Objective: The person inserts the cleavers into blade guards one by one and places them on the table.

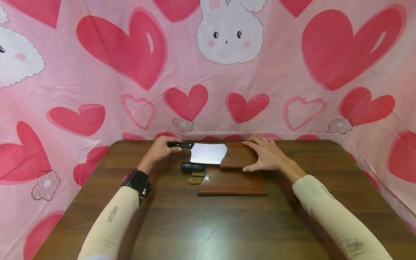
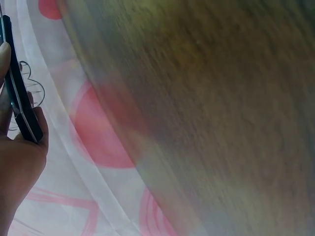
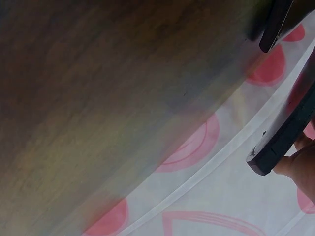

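Observation:
My left hand [image 1: 164, 146] grips the black riveted handle [image 1: 186, 145] of a cleaver, also seen at the left edge of the left wrist view. The cleaver's broad shiny blade [image 1: 208, 153] points right, its far end hidden in a brown leather sheath [image 1: 240, 155]. My right hand [image 1: 266, 153] holds that sheath from its right side, thumb at the lower edge and fingers at the upper. In the right wrist view the sheath's dark edge [image 3: 283, 142] shows with fingertips against it. Just below, a second brown sheath [image 1: 232, 183] lies on the table, partly overlapped by the first.
A black ridged handle-like cylinder [image 1: 192, 167] lies at the second sheath's left end, beside a tan strap with a snap [image 1: 195, 180]. The dark wooden table [image 1: 201, 227] ends at a pink cloth [image 1: 214, 79] printed with hearts and rabbits, hanging behind and at the sides.

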Available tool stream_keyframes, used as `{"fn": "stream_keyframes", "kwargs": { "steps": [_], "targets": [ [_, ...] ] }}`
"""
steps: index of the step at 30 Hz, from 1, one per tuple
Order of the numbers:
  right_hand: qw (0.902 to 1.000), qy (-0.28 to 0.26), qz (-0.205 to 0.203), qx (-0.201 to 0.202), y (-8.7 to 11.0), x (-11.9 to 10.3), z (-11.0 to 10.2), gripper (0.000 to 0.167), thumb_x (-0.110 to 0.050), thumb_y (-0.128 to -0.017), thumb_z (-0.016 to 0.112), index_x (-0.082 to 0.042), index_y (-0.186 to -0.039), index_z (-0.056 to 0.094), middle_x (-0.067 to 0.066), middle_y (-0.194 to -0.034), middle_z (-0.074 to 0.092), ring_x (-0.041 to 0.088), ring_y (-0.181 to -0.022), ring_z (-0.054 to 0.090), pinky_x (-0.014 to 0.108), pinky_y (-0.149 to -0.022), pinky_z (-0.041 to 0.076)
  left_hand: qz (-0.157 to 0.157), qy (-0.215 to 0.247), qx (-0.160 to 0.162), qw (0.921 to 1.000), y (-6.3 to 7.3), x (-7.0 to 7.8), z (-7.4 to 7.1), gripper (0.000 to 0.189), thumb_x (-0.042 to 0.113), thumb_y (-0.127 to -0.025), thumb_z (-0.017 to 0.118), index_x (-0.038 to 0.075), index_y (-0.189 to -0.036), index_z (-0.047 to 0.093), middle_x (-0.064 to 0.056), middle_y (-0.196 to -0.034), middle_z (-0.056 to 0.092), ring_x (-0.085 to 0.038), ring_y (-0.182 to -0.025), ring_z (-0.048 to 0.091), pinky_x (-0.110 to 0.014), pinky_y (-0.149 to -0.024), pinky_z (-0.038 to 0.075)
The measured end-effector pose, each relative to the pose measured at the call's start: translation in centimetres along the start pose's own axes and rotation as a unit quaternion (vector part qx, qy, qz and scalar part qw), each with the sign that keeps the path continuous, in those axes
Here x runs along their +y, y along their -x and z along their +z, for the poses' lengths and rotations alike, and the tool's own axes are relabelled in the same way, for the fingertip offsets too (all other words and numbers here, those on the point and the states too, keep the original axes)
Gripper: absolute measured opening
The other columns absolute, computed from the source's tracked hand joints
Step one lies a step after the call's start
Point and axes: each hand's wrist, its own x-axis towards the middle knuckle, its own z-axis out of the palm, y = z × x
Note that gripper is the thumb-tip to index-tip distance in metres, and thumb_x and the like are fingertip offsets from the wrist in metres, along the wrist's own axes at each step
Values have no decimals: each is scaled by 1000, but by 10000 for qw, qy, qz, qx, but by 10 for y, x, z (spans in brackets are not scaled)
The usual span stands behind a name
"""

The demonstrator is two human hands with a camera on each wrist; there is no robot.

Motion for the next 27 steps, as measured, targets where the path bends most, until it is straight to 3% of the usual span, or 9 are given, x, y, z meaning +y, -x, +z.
{"fn": "stream_keyframes", "kwargs": {
  "steps": [27],
  "targets": [
    [9999, 64, -58, 56, -4, -16, 0, 107, -82, -67, 72, -16, -148, 52, 11, -143, 50, 34, -133, 40, 67, -101, 30, -56, 24, -64, 10000, 0, 9, 7, 31, 11, -85, 83, 6, -115, 77, -13, -105, 72, -29, -94, 58, -41, -84, 46]
  ]
}}
